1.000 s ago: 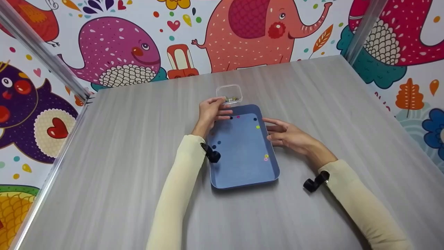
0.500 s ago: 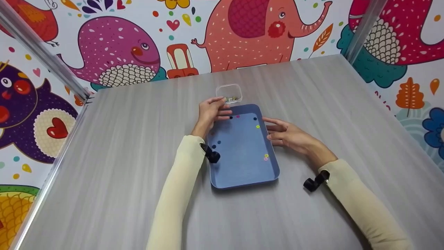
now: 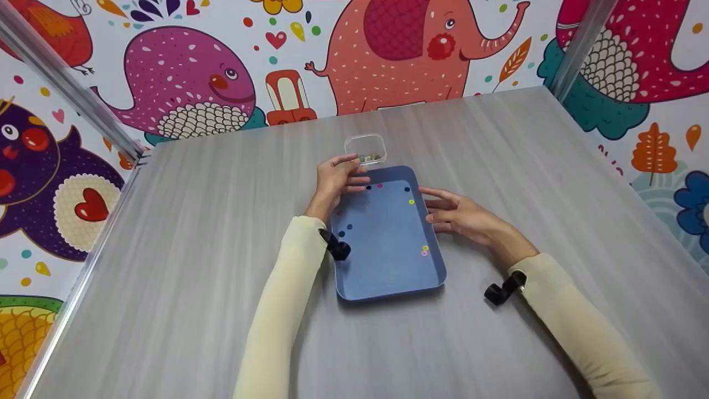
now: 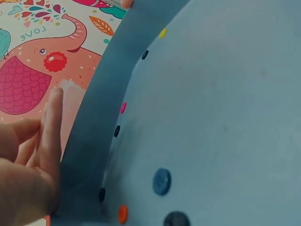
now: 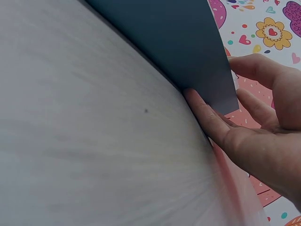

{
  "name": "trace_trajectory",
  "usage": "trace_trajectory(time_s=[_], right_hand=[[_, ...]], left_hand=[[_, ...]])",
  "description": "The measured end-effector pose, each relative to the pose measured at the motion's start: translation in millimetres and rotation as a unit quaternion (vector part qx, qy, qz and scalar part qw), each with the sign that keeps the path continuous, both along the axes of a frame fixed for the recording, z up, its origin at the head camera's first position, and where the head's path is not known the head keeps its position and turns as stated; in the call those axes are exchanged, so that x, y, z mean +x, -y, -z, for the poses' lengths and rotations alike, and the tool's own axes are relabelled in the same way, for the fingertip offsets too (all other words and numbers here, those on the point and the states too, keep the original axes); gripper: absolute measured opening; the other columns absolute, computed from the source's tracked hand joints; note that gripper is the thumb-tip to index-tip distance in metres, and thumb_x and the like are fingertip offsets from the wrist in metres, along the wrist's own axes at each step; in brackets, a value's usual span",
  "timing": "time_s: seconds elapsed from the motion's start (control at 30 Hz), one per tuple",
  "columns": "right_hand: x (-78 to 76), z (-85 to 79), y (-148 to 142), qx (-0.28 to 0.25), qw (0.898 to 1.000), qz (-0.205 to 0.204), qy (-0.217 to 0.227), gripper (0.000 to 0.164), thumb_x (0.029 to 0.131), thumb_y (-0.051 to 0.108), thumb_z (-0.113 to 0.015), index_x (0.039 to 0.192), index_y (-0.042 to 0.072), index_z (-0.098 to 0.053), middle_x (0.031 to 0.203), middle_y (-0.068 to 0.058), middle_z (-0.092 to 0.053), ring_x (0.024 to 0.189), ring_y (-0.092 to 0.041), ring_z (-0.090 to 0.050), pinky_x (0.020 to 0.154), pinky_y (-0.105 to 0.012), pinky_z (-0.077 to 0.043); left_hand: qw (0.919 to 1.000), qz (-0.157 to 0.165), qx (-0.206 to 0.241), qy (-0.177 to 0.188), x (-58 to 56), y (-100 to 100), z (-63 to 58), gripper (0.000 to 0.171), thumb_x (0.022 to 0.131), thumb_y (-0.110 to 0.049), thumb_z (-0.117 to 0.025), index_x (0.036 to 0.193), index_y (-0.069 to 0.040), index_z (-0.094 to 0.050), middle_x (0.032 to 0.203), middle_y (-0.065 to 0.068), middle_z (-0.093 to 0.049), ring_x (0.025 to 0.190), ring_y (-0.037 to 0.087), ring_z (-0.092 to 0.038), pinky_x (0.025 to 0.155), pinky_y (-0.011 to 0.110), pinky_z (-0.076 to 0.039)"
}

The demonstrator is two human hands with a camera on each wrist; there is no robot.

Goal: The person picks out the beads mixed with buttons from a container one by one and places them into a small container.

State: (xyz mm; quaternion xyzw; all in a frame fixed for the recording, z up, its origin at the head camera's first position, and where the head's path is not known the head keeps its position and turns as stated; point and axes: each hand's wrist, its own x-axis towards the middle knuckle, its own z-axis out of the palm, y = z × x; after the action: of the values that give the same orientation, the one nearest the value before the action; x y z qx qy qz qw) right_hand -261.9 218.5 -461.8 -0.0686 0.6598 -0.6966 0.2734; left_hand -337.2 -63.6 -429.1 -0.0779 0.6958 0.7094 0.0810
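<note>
A blue rectangular tray (image 3: 388,271) with small buttons in it lies on the table. My left hand (image 3: 335,177) is over its far left corner, fingers extended toward a clear plastic container (image 3: 365,145). In the left wrist view, the left hand (image 4: 40,155) shows beside the tray's wall with nothing visible in its fingers. My right hand (image 3: 462,216) is at the tray's right side, fingers spread along the outer wall. Seen from the right wrist, the fingertips of the right hand (image 5: 263,113) touch that wall, one low near the table.
Yellow buttons (image 3: 411,202), a pink button (image 3: 425,253) and dark buttons (image 3: 342,234) are scattered in the tray. An orange button (image 4: 122,214) shows in the left wrist view. Small multicoloured pieces (image 3: 372,158) sit in the container. Patterned walls (image 3: 310,50) border the grey table (image 3: 210,249).
</note>
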Motion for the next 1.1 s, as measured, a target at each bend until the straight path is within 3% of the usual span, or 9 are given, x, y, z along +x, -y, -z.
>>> trace_trajectory(time_s=[0.47,0.83,1.1], right_hand=[[-3.7,1.7,-0.1,-0.003,1.0,-0.003,0.002,0.077,0.093,0.002,-0.067,0.159,0.016,-0.028,0.16,-0.021,-0.034,0.125,-0.02,-0.058,0.098,-0.029,-0.058],[-5.7,1.1,-4.4,-0.004,1.0,0.005,0.004,0.079,0.093,0.002,-0.068,0.159,0.016,-0.027,0.159,-0.023,-0.033,0.124,-0.021,-0.06,0.099,-0.03,-0.058],[-5.1,-0.3,-8.1,0.005,1.0,0.005,0.001,0.076,0.095,0.009,-0.069,0.159,0.017,-0.029,0.159,-0.02,-0.033,0.124,-0.019,-0.059,0.097,-0.029,-0.059]], left_hand=[[0.9998,0.015,-0.007,0.011,4.1,4.0,-3.4,0.039,0.102,-0.023,-0.06,0.138,-0.009,-0.059,0.118,0.016,-0.073,0.083,0.02,-0.077,0.069,0.03,-0.065],[0.9988,0.041,-0.025,0.01,5.3,18.3,-16.2,0.038,0.101,-0.026,-0.062,0.136,-0.011,-0.062,0.119,0.016,-0.073,0.08,0.015,-0.075,0.069,0.03,-0.065],[0.9978,0.031,-0.056,0.019,9.0,36.5,-20.8,0.037,0.101,-0.026,-0.061,0.135,-0.011,-0.062,0.121,0.014,-0.072,0.081,0.015,-0.076,0.071,0.029,-0.065]])
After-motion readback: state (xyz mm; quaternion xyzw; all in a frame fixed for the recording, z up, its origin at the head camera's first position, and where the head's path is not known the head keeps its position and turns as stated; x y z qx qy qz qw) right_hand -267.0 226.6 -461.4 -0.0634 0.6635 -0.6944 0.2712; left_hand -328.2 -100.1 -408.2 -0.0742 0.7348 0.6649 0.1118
